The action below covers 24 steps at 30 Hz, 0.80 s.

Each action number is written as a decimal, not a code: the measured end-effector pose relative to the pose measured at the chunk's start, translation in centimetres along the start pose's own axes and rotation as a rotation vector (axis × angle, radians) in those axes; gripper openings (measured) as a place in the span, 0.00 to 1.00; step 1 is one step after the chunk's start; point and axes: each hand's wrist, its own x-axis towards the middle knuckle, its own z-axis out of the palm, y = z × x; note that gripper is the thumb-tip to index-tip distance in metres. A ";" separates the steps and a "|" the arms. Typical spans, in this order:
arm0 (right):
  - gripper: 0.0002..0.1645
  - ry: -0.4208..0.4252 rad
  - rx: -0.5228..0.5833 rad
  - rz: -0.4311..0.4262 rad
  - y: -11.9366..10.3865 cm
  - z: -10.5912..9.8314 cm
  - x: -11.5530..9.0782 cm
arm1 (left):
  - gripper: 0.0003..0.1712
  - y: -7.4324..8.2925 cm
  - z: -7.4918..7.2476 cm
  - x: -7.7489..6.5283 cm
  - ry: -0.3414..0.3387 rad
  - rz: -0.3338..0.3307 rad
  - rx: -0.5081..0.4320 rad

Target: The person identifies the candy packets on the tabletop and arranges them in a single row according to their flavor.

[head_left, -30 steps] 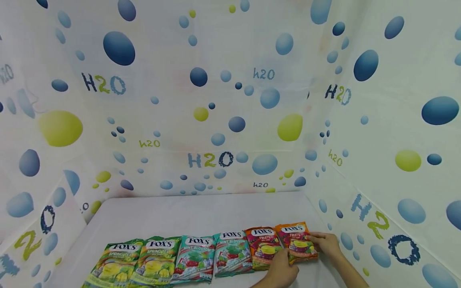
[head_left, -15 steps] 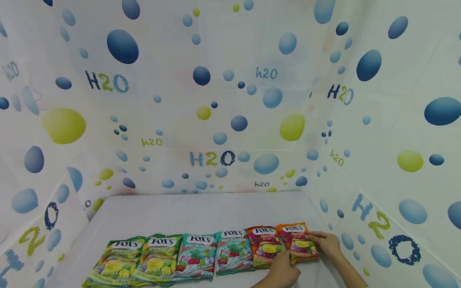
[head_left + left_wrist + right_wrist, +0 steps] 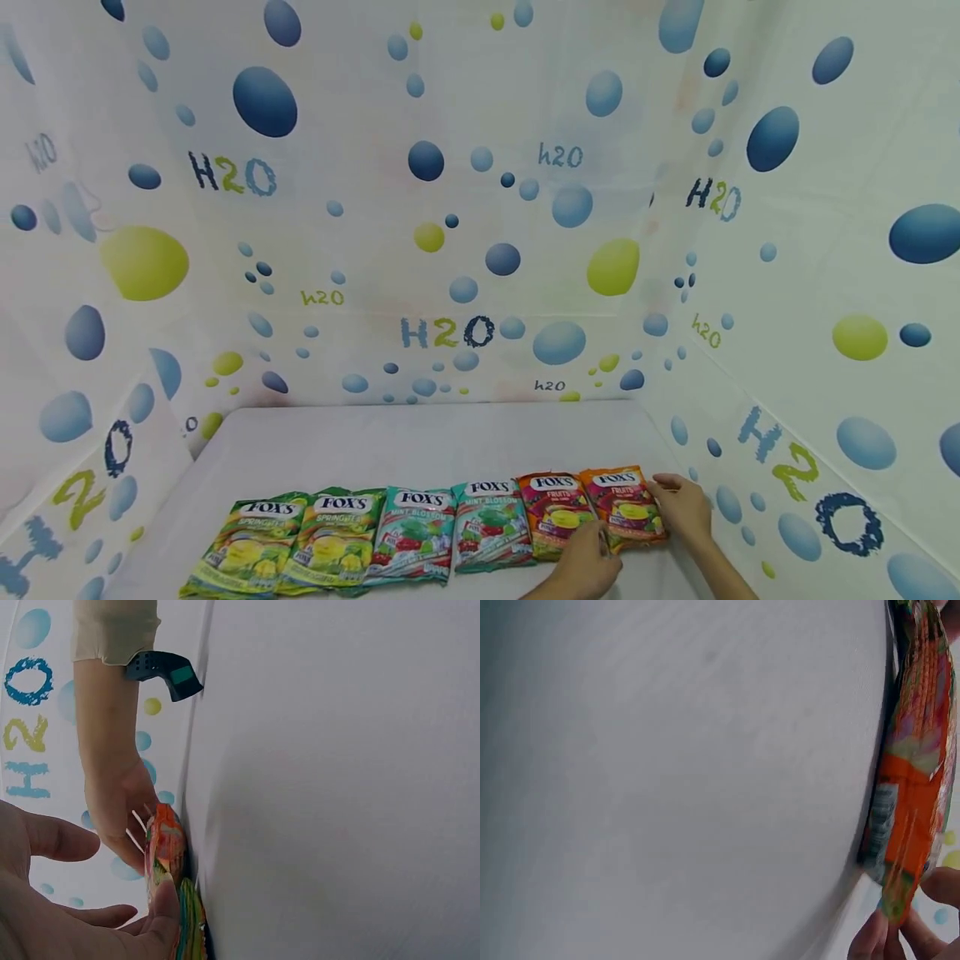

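Observation:
Two orange-red Fox's Fruits candy bags lie side by side at the right end of a row, an outer bag [image 3: 626, 507] and an inner bag [image 3: 557, 512]. My left hand [image 3: 585, 560] is at their near edge, where they meet; in the left wrist view one fingertip [image 3: 163, 900] touches a bag, while other fingers stand apart from it. Beside the outer bag's right edge is my right hand [image 3: 684, 504], its fingers somewhat spread. In the right wrist view its fingers [image 3: 868, 937] and thumb are around the bag's corner, with no firm grip visible.
Left of these lie two teal Mint Blossom bags [image 3: 412, 533] [image 3: 491, 525] and two green Spring Tea bags [image 3: 330, 542] [image 3: 247, 546]. The white table [image 3: 420, 442] meets patterned wall sheets [image 3: 525, 250] behind and at both sides.
My right hand's fingers have drawn off the outer bag's face to just beside its right edge. My left hand has hardly moved. The head view has shifted slightly.

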 end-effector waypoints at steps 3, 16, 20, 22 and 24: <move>0.25 0.057 -0.037 -0.078 -1.0 0.6 -0.2 | 0.28 0.1 -0.5 -0.1 0.037 0.035 -0.001; 0.22 0.073 0.058 -0.298 -8.1 2.4 -2.7 | 0.33 0.5 -4.5 -0.5 0.225 0.176 0.038; 0.19 0.123 0.105 -0.419 -9.3 3.3 -3.9 | 0.30 -0.2 -7.1 -1.3 0.249 0.241 0.055; 0.18 0.150 0.112 -0.479 -9.8 4.0 -4.8 | 0.28 -0.7 -8.6 -2.0 0.271 0.278 0.074; 0.17 0.170 0.106 -0.516 -10.2 4.8 -5.7 | 0.27 -1.3 -10.1 -2.8 0.299 0.306 0.104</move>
